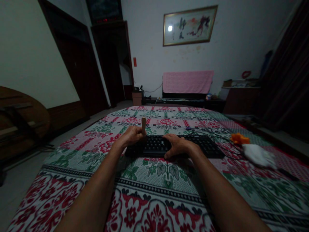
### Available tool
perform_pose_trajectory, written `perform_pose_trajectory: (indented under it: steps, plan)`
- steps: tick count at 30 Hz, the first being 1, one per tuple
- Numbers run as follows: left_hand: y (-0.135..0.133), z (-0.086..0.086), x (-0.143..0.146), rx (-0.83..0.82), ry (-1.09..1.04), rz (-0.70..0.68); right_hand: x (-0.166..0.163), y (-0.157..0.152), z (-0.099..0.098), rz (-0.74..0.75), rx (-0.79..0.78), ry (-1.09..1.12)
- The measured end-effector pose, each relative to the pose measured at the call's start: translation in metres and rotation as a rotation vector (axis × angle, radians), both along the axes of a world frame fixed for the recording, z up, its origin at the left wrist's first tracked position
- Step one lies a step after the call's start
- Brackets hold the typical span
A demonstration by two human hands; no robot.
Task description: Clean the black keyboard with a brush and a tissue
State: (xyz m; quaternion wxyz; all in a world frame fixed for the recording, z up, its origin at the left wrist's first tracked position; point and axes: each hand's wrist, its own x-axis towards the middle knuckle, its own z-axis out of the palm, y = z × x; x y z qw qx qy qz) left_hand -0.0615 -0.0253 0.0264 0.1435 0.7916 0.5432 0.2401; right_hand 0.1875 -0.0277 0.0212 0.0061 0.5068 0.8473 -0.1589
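Note:
A black computer keyboard (156,146) lies lengthwise across the patterned tablecloth in front of me. Over its left end, my left hand (134,134) is closed around an upright tool with a light wooden handle (144,125); the tool's lower end is hidden by my fingers and the keyboard. My right hand (175,145) straddles the keyboard's middle, thumb at the near edge and fingers reaching to the far edge, gripping it.
To the right on the tablecloth (154,206) lie tangled black cables (217,135), an orange item (239,139), a crumpled white cloth (258,155) and a dark slim object (288,174). A small purple item (187,128) sits beyond the keyboard. A round wooden tabletop (24,112) leans at far left.

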Motion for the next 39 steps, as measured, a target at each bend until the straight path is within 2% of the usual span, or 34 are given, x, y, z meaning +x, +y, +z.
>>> perform_pose_trajectory:
  steps: [2,5,11,15,20,27,30,34,39]
  plan:
    - [0.001,-0.003,0.001,-0.013,-0.009,-0.037,0.0,0.001,-0.001,-0.002,0.004,0.001]
    - [0.002,-0.003,-0.005,-0.067,0.089,0.017,0.0,0.002,-0.002,0.001,0.007,0.004]
    - [-0.007,0.017,-0.017,-0.147,0.276,0.178,0.0,0.0,0.001,0.009,0.014,-0.001]
    - [-0.014,0.027,-0.009,-0.145,0.298,0.202,0.0,-0.002,0.002,0.006,0.015,0.002]
    - [-0.014,0.024,-0.005,-0.109,0.27,0.169,-0.001,-0.002,0.003,0.009,0.014,0.006]
    - [-0.013,0.028,-0.024,-0.238,0.362,0.334,-0.001,-0.003,0.004,0.0,-0.001,-0.017]
    - [-0.014,0.032,-0.025,-0.214,0.37,0.39,0.0,-0.002,0.004,0.004,0.001,-0.014]
    - [-0.015,0.032,-0.022,-0.173,0.38,0.394,0.0,-0.002,0.004,0.009,0.006,-0.016]
    - [-0.016,0.032,-0.019,-0.14,0.412,0.517,0.0,-0.002,0.003,0.02,0.014,-0.015]
